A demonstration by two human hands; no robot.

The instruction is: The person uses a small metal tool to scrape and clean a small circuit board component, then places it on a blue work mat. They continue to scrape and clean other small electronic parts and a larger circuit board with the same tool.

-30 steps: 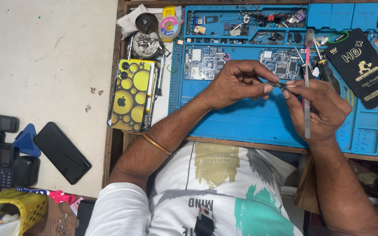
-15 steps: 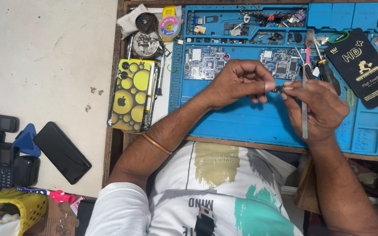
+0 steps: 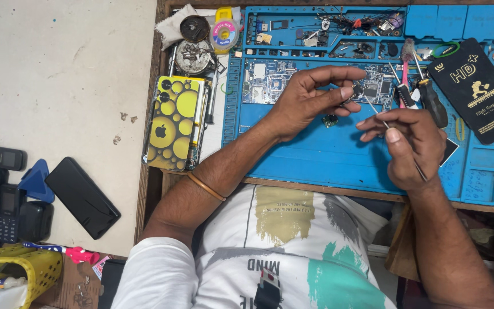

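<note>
Pinched a small dark part in the left hand, grip clamped on it between thumb and fingertips, above the blue repair mat on the desk, just near of the right circuit board. Held thin tweezers in the right hand, grip closed around the shaft, tip aimed up-left at that part; contact too fine to tell. Left a tiny green chip lying on the mat just below the left fingers. Set a second circuit board farther left, a yellow-spotted phone beyond the mat's left edge. Seemingly mid-way through probing or picking at the pinched part; called for a steady tip and a firm pinch.
</note>
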